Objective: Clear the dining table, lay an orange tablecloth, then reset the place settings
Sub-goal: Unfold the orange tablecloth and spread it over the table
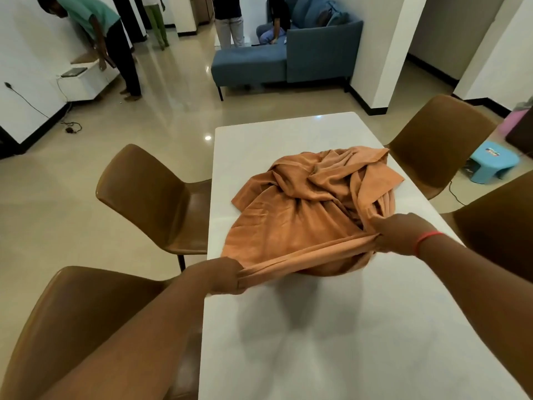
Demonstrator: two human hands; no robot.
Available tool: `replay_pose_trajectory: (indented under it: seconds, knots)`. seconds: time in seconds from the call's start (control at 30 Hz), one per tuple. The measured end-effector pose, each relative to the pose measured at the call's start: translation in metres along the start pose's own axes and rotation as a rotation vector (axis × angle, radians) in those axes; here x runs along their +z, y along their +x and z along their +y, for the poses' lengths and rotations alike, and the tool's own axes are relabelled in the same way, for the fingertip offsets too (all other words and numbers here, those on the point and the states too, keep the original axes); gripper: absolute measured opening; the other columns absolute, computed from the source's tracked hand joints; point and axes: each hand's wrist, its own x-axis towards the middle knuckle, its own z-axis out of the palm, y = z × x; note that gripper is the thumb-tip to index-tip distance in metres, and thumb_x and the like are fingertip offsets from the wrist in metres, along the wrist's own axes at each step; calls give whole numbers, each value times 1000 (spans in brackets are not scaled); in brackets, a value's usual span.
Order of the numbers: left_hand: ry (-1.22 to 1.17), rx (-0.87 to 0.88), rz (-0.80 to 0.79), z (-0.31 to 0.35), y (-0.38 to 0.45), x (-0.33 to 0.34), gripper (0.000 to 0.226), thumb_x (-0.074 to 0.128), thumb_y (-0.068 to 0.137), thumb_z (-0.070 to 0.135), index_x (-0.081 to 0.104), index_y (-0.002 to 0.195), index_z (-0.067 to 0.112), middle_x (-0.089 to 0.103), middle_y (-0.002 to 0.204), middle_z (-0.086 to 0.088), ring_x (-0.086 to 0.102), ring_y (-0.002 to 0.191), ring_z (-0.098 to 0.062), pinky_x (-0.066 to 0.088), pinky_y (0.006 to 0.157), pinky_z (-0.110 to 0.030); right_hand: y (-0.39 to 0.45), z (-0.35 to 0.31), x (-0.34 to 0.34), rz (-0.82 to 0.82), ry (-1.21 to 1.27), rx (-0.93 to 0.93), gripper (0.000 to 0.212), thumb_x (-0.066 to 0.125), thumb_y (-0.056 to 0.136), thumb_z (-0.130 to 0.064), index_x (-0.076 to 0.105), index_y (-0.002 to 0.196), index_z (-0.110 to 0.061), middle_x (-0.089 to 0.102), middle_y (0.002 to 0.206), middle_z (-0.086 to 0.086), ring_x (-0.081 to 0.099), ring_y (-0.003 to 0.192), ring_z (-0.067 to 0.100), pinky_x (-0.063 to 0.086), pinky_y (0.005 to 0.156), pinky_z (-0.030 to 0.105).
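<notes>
On the white dining table point(375, 327), both hands, left hand point(227, 277) and right hand point(399, 235), pinch one bunched edge of the crumpled orange tablecloth point(305, 209); pulling unevenly could drag it off sideways.

Both arms reach forward and down, bare to the elbow. Left hand point(227, 277) low and nearer the body, fingers curled tight in a pinching grip. Right hand point(399, 233) farther out and higher, fist closed, knuckles up (a thin red band circles that wrist). Hands well apart.
</notes>
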Motion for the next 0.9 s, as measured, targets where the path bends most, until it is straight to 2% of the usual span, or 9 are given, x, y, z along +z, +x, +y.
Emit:
replay_pose_trajectory:
  seconds: [0.07,0.2,0.37,0.5,0.63,0.7,0.77,0.83,0.9]
  knots:
    - [-46,-16,-35,9,5,2,31,67,89,46,64,106,20,62,93,3,61,81,-15,50,73,-25,4,8,2,76,-51,83,51,52,89,-46,32,134,-37,54,83,-1,58,79,19,53,76,31]
    - [5,4,102,33,12,-13,37,69,89,43,63,108,13,63,100,-4,56,86,-18,43,76,-26,10,15,6,241,-46,301,38,53,92,-40,37,122,-24,50,66,-1,55,61,20,49,73,40]
    - [-400,68,254,30,10,-40,17,60,91,25,64,102,13,68,98,-9,66,85,-25,55,73,-33,13,32,23,185,52,376,37,52,92,-41,37,119,-22,58,77,2,60,70,22,55,80,44]
    - [-464,-3,268,5,7,-48,23,59,95,39,67,102,18,69,90,-4,67,77,-22,54,55,-27,8,43,25,-23,35,207,33,47,94,-44,55,123,-29,59,96,0,59,88,18,52,82,30]
    - [-545,97,-88,9,-6,-48,33,74,79,52,74,91,22,76,91,-8,64,77,-25,53,67,-38,-5,17,18,-257,-156,121,55,49,90,-56,51,135,-25,60,120,2,57,110,23,46,98,37]
    - [-473,238,-184,46,-9,-47,41,76,73,64,73,92,28,76,92,-1,68,81,-23,57,71,-43,-9,-34,7,-171,60,-214,76,61,84,-56,30,149,-33,48,141,-8,49,126,18,41,105,31]
    - [-528,343,-232,92,-8,-43,47,79,69,66,69,97,29,73,87,0,66,72,-20,54,56,-34,-21,-99,-9,-200,422,-436,93,71,73,-58,18,148,-41,47,125,-27,53,109,-1,43,86,9]
    - [-640,403,-260,116,-4,-44,44,85,72,49,67,102,22,71,90,-10,66,69,-25,53,53,-35,-24,-135,-10,-132,591,-474,72,70,82,-46,30,140,-31,57,104,-23,57,86,-1,39,64,4]
    - [-589,404,-203,104,-1,-47,38,84,79,33,65,110,19,71,103,-12,69,81,-21,57,62,-34,-25,-135,-14,-41,707,-414,22,60,93,-34,55,114,-34,64,100,-13,61,92,12,40,68,7]
